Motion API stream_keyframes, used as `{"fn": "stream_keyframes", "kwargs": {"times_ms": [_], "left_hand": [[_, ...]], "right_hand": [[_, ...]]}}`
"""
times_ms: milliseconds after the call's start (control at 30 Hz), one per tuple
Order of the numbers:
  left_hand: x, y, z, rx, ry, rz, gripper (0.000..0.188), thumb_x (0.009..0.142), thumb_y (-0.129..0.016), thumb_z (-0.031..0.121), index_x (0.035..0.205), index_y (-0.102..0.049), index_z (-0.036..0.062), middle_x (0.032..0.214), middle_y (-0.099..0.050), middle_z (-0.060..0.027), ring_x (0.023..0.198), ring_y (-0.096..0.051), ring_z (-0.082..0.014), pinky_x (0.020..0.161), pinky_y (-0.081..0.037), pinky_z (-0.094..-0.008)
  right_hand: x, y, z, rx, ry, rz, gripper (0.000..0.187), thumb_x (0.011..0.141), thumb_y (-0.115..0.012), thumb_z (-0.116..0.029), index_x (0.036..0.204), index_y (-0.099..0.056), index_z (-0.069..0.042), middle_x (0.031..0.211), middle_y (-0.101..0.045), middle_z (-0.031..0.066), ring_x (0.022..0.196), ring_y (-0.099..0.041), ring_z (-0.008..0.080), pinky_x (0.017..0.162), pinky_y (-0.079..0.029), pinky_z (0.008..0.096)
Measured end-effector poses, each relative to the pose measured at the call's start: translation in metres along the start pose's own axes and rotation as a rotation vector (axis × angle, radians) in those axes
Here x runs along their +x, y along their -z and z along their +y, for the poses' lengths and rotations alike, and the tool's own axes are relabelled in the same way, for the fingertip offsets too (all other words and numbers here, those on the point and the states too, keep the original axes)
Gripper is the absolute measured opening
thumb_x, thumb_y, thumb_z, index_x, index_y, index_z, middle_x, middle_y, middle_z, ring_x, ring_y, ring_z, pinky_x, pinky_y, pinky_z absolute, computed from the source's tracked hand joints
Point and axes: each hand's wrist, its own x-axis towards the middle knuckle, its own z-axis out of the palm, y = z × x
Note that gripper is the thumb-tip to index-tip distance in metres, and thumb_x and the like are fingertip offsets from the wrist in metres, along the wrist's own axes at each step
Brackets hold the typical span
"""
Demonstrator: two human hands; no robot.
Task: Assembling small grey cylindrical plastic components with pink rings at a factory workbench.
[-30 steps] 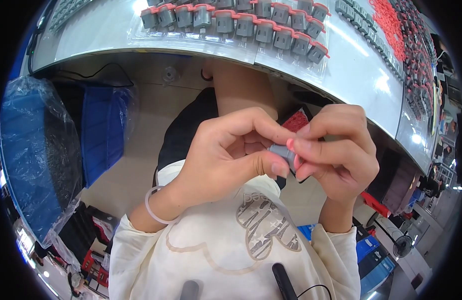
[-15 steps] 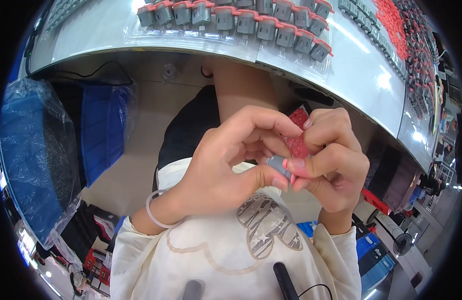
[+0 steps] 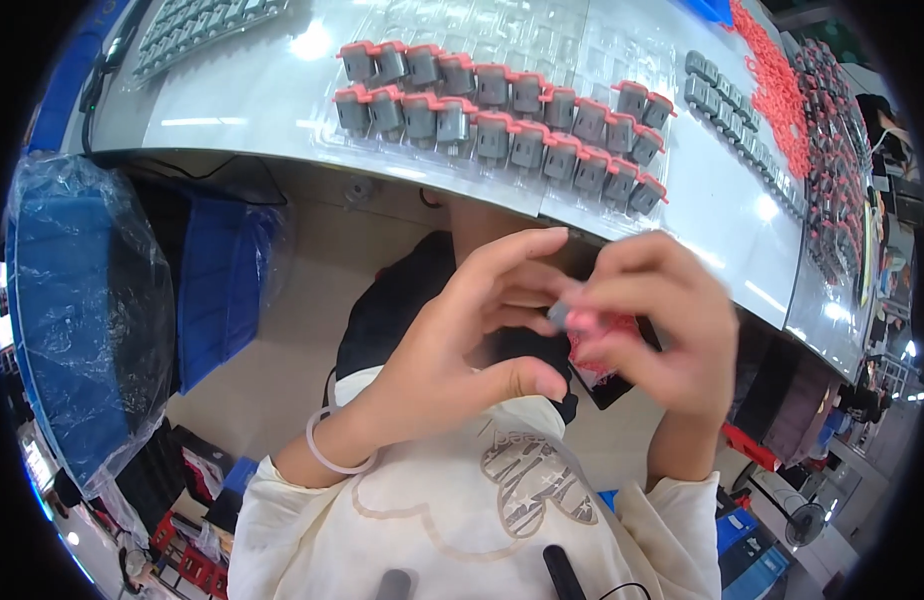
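Observation:
Over my lap, my right hand (image 3: pixel 667 330) is closed on a small grey cylindrical part (image 3: pixel 557 316) with a pink-red piece at its end. The part is blurred, partly hidden by the fingers. My left hand (image 3: pixel 462 345) is open beside it, thumb apart from the curled fingers. Its fingertips are close to the grey part; whether they touch it I cannot tell. Below my right hand a dark box (image 3: pixel 622 390) holds pink-red pieces (image 3: pixel 600 365). On the table stand rows of grey parts with pink-red caps (image 3: pixel 492 130) in a clear plastic tray (image 3: pixel 462 30).
The white table (image 3: pixel 232 120) curves ahead of me. A pile of pink-red pieces (image 3: pixel 777 90) lies at its right beside rows of grey parts (image 3: pixel 727 110). More grey parts (image 3: pixel 207 30) stand far left. A plastic-lined blue bin (image 3: pixel 92 300) stands on the floor to my left.
My left thumb has come away from the grey part and the left hand has opened. My right hand keeps the part, moving slightly up. The view has shifted, showing more of the table.

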Motion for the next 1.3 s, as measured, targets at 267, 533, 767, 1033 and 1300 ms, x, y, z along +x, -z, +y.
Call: {"fn": "stream_keyframes", "kwargs": {"times_ms": [267, 533, 767, 1033, 1300], "left_hand": [[-0.003, 0.014, 0.013, 0.187, 0.040, 0.093, 0.042, 0.090, -0.056, 0.015, 0.125, -0.041, -0.0029, 0.107, -0.058, -0.0147, 0.097, -0.056, -0.0181, 0.086, -0.045, -0.0292], [-0.006, 0.024, 0.014, 0.198, 0.048, 0.223, 0.031, 0.090, -0.053, 0.014, 0.116, -0.047, -0.0024, 0.097, -0.061, -0.0135, 0.089, -0.059, -0.0172, 0.080, -0.046, -0.0272], [0.008, 0.021, 0.036, 0.372, -0.003, 0.239, 0.022, 0.088, -0.053, 0.010, 0.106, -0.054, -0.0039, 0.093, -0.061, -0.0122, 0.087, -0.059, -0.0171, 0.080, -0.046, -0.0277], [0.071, 0.000, 0.081, 0.765, -0.166, 0.018, 0.017, 0.088, -0.051, 0.001, 0.103, -0.059, -0.0033, 0.098, -0.062, -0.0100, 0.090, -0.058, -0.0132, 0.080, -0.045, -0.0246], [0.162, -0.061, 0.043, 1.255, -0.374, -0.360, 0.029, 0.086, -0.046, 0.000, 0.113, -0.056, 0.0017, 0.113, -0.059, -0.0139, 0.105, -0.056, -0.0278, 0.089, -0.044, -0.0324]], "right_hand": [[0.102, 0.047, 0.043, -0.352, -0.002, 0.119, 0.021, 0.073, -0.066, -0.011, 0.091, -0.062, 0.000, 0.079, -0.060, 0.0049, 0.072, -0.055, 0.0140, 0.072, -0.044, 0.0261], [0.099, 0.035, 0.074, -0.394, -0.041, 0.132, 0.015, 0.079, -0.062, -0.011, 0.084, -0.054, 0.001, 0.087, -0.056, 0.0089, 0.080, -0.056, 0.0176, 0.069, -0.049, 0.0281], [0.075, 0.082, 0.079, -0.517, 0.114, 0.232, 0.023, 0.082, -0.061, -0.014, 0.102, -0.059, -0.005, 0.107, -0.057, 0.0087, 0.099, -0.054, 0.0214, 0.092, -0.038, 0.0328], [0.015, 0.130, 0.127, -0.563, -0.047, 0.464, 0.031, 0.082, -0.056, -0.004, 0.113, -0.060, -0.007, 0.116, -0.058, 0.0103, 0.110, -0.053, 0.0243, 0.097, -0.038, 0.0339], [-0.009, 0.100, 0.116, -0.732, -0.051, 0.254, 0.052, 0.084, -0.057, -0.024, 0.132, -0.044, -0.010, 0.141, -0.036, 0.0104, 0.131, -0.030, 0.0308, 0.110, -0.018, 0.0433]]}}
